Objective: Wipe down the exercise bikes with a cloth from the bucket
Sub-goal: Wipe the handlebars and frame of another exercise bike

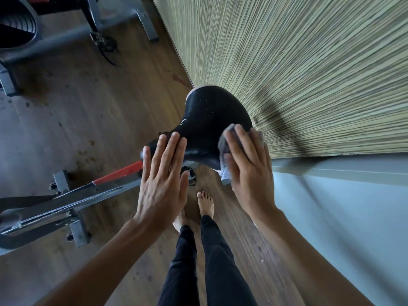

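Observation:
A black bike saddle (212, 120) stands in the middle of the view on a grey exercise bike (72, 202) with a red stripe. My right hand (249, 168) lies flat, fingers straight, pressing a grey cloth (225, 149) against the saddle's right side. My left hand (163, 182) is flat too, its fingertips resting on the saddle's narrow nose. The bucket is out of view.
A second exercise bike (44, 34) with a black flywheel and pedal stands at the top left. A striped wall (309, 74) runs close along the right, with a pale panel (353, 217) below it. My bare feet (205, 204) stand on the wooden floor (110, 102).

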